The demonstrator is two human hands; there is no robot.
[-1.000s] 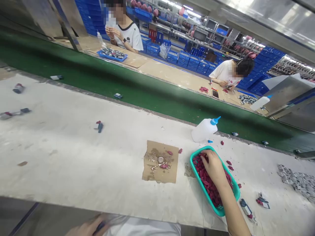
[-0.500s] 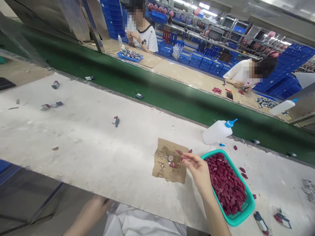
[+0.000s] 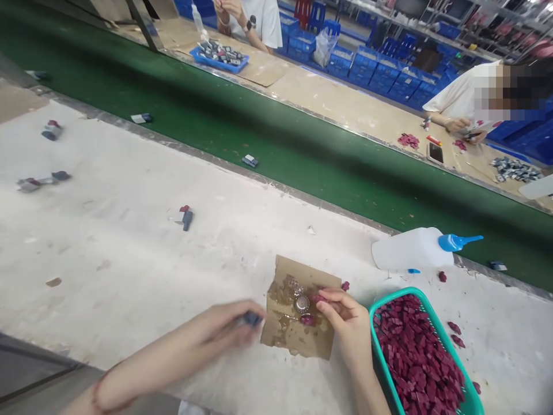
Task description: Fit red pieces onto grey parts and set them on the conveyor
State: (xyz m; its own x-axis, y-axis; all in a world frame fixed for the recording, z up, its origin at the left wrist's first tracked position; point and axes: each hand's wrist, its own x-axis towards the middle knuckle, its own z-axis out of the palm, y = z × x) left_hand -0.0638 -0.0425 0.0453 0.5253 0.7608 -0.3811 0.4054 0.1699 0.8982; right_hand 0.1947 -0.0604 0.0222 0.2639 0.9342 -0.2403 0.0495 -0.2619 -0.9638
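My left hand (image 3: 231, 328), smeared by motion, is closed on a small dark blue-grey piece (image 3: 252, 318) just left of a torn cardboard square (image 3: 319, 344). Over the right part of the cardboard, my right hand (image 3: 345, 320) pinches a small dark red piece (image 3: 317, 298) between thumb and fingers. On the cardboard lie wet, glossy smears, a round metal cap (image 3: 302, 304) and another red piece (image 3: 307, 319). Close by on the right stands a green plastic basket (image 3: 375, 340) full of dark red pieces (image 3: 415, 351).
A white bottle with a blue nozzle (image 3: 410, 249) lies tilted behind the basket. Small grey-and-red assemblies (image 3: 185, 218) are scattered over the left of the white table (image 3: 129, 259). Beyond runs a green conveyor belt (image 3: 207, 138) carrying several pieces; two people work across it.
My left hand has come up from below the table edge to the cardboard, bringing the dark piece. My right hand still pinches the red piece over the cardboard. The view has tilted downward.
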